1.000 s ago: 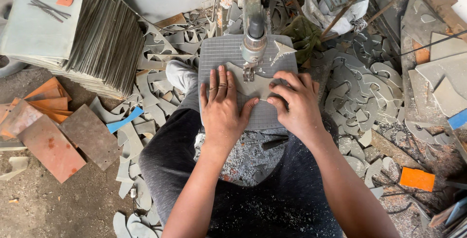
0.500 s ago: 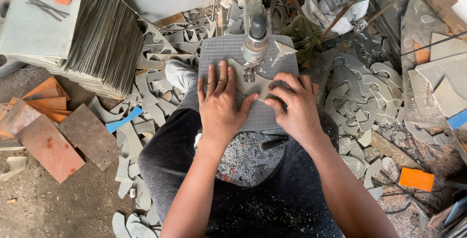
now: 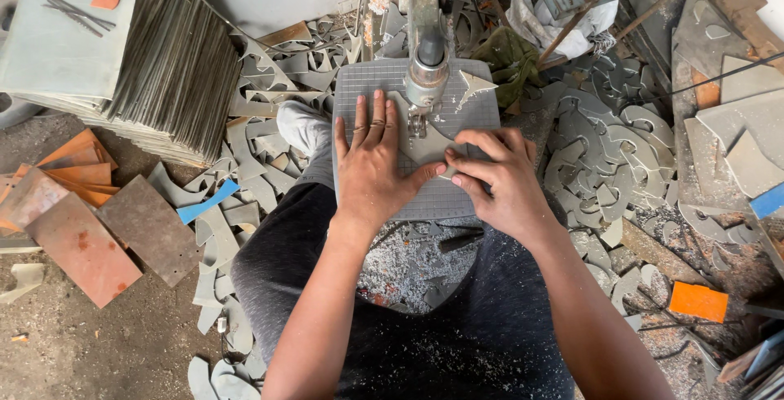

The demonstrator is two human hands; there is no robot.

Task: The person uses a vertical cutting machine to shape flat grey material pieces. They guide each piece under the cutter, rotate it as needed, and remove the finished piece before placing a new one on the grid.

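A small cutting machine (image 3: 428, 57) stands over a grey ribbed work table (image 3: 445, 196). A flat grey tile piece (image 3: 426, 145) lies on the table under the machine's head. My left hand (image 3: 371, 163) lies flat on the tile's left part, fingers spread, rings on two fingers. My right hand (image 3: 500, 178) presses and pinches the tile's right edge with thumb and fingertips. A small pointed offcut (image 3: 474, 84) rests on the table's far right corner.
A tall stack of grey tiles (image 3: 163, 65) stands at the left. Orange and brown tiles (image 3: 73, 220) lie on the floor beside it. Several curved grey offcuts (image 3: 604, 155) litter the ground on both sides. Dust and chips (image 3: 408, 261) cover my lap.
Both hands have shifted slightly with the tile under the machine head; the right hand's fingers have drawn closer to the left thumb.
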